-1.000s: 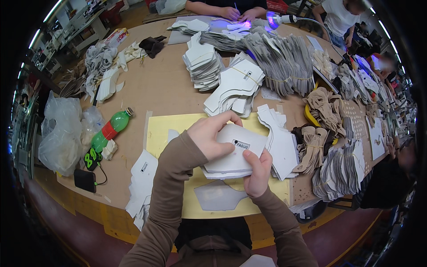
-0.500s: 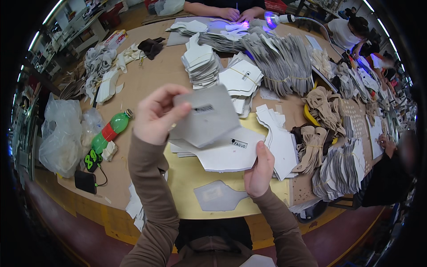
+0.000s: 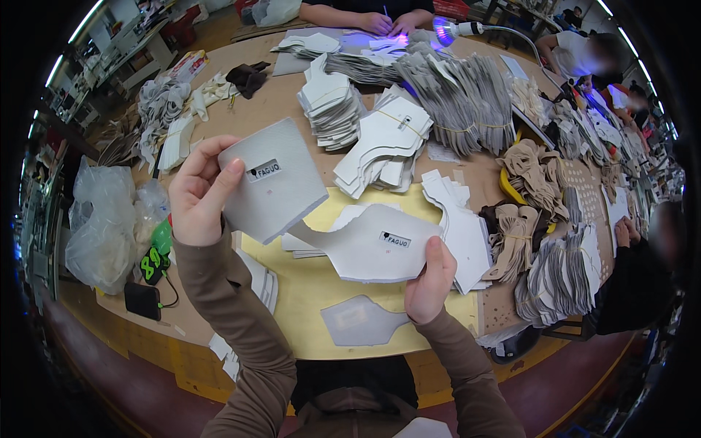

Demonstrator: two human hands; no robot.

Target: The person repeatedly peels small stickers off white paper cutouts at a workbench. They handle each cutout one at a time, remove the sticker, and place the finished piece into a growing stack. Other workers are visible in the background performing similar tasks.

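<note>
My left hand (image 3: 198, 191) pinches the edge of a pale grey shoe-upper-like cut panel (image 3: 281, 201), raised and tilted, with a small dark-printed label on its face. In my right hand (image 3: 429, 283), between thumb and fingers, is the outer end of a similar pale panel (image 3: 365, 252) with a matching label. Its narrow neck runs left toward the first panel; whether the two are joined I cannot tell. Below them, a grey cut panel (image 3: 361, 321) with a lighter rectangular patch lies on the yellow board (image 3: 292, 321). More white panels (image 3: 259, 281) lie beside my left forearm.
Bundled white panels (image 3: 383, 142) and grey strips (image 3: 460, 109) stand beyond my hands. To the right are white panels (image 3: 460, 241) and tan bundles (image 3: 511, 237). A green bottle (image 3: 162, 237), plastic bag (image 3: 98, 226) and black power bank (image 3: 142, 300) sit left. Across the table a person works under a lamp (image 3: 449, 33).
My left hand has moved left and toward me with its panel, which now stands apart from the right one and shows its label clearly. My right hand has barely moved.
</note>
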